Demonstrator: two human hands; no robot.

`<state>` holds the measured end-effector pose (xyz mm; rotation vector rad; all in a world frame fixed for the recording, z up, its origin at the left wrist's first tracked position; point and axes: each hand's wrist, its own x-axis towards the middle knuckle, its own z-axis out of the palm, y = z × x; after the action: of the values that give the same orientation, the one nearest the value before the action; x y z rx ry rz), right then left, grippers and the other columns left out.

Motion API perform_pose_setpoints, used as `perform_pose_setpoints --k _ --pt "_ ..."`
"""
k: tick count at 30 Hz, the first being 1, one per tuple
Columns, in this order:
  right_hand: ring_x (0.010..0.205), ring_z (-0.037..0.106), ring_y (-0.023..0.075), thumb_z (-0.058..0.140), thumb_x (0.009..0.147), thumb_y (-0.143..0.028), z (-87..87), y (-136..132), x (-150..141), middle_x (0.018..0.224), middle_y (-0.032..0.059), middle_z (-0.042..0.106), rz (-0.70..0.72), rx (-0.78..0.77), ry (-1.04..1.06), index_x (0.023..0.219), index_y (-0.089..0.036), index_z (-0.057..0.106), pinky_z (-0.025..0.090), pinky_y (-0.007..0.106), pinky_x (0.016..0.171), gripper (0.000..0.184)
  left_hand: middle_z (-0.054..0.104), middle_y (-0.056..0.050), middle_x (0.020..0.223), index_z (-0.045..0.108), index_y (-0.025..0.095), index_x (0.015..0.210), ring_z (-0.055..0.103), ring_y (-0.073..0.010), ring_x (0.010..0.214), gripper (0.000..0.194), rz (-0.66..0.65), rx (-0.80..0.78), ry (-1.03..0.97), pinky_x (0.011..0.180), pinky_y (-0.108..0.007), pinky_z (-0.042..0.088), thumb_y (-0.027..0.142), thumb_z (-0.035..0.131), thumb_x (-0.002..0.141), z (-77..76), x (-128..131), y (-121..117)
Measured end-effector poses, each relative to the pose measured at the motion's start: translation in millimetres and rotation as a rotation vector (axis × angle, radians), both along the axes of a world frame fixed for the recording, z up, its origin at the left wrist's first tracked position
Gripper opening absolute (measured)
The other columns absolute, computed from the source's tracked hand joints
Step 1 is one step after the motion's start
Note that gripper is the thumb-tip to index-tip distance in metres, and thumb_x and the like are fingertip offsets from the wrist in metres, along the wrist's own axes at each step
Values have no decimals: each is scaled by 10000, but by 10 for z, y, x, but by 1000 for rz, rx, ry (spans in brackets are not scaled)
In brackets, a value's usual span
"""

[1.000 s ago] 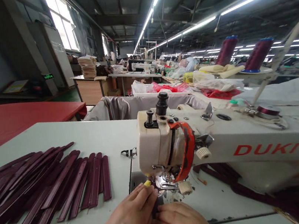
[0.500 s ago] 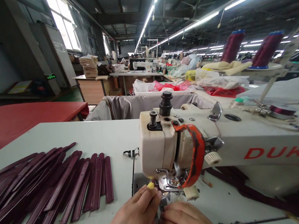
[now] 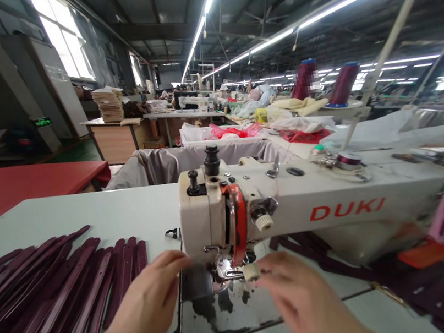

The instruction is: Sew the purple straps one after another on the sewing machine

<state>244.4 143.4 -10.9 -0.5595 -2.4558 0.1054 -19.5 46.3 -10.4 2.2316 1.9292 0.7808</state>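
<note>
Head view shows the left hand (image 3: 153,288) beside the sewing machine (image 3: 201,219), right hand (image 3: 301,288) near its white knob (image 3: 251,272). Whether either grips anything, I cannot tell.

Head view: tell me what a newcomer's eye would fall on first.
Probably the white sewing machine with red lettering, stretching from the centre rightward. Next, likely the dark purple strips piled on the table at left. Then the left hand and right hand, either side of the machine's needle end.
</note>
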Motion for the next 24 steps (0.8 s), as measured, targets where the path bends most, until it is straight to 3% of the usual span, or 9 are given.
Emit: perform_pose_setpoints --k 2,6,8,11,14,16,18,20,24 --pt "906 688 196 391 760 37 155 309 176 1001 50 732 -201 -35 -121 991 -247 705 556 333 842 482 675 -103 1114 663 181 1084 646 -264 998 412 -24 -57 63 916 -412 527 131 286 926 29 -65 188" --pt "1016 662 252 430 835 -25 268 877 288 1109 78 718 -295 2 -188 991 -240 691 523 379 893 372 712 -59 986 687 227 1036 664 -230 888 335 -171 -82 104 868 -350 537 213 363 952 64 -24 467" --pt "1087 634 271 494 849 -87 262 1034 289 1180 72 697 -289 32 -218 959 -245 688 510 384 923 273 723 -46 945 698 236 1022 672 -223 877 300 -188 -75 135 960 -380 497 198 413 936 91 -77 467" --pt "1131 615 288 527 861 -135 232 1099 359 1218 67 682 -252 82 -252 927 -247 689 504 400 944 208 736 -54 1033 709 231 1055 671 -240 1018 326 -140 -56 186 1142 -496 316 141 430 912 121 -338 274" --pt "1057 652 281 467 920 -138 171 946 479 1130 88 707 -194 134 -247 1018 -235 688 523 425 917 260 630 -75 1331 666 241 1207 572 -277 1244 352 -47 14 243 1188 -552 175 171 482 916 78 -581 -79" --pt "954 682 254 432 951 -141 99 691 497 1043 98 717 -131 163 -227 1118 -215 665 552 400 861 296 560 -41 1421 588 292 1319 517 -265 1309 420 -24 130 279 1194 -481 224 200 543 912 15 -560 -325" --pt "860 694 205 406 973 -147 7 333 409 1028 104 707 -36 197 -190 1192 -184 633 574 314 783 318 593 -28 1376 515 309 1380 556 -225 1267 493 -13 253 261 1138 -356 368 182 552 905 -49 -362 -505" --pt "733 687 178 336 992 -123 -95 -46 213 984 115 704 69 279 -114 1248 -140 601 564 259 632 369 643 -47 1281 494 282 1382 630 -194 1146 486 -2 256 200 1023 -275 484 151 506 914 -110 -70 -581" --pt "547 641 172 346 979 -103 -322 -513 -246 705 47 668 108 302 -28 973 -145 687 479 263 454 344 681 -66 1182 490 225 1376 660 -199 1061 487 -136 278 159 946 -285 548 121 410 907 -297 359 -478"
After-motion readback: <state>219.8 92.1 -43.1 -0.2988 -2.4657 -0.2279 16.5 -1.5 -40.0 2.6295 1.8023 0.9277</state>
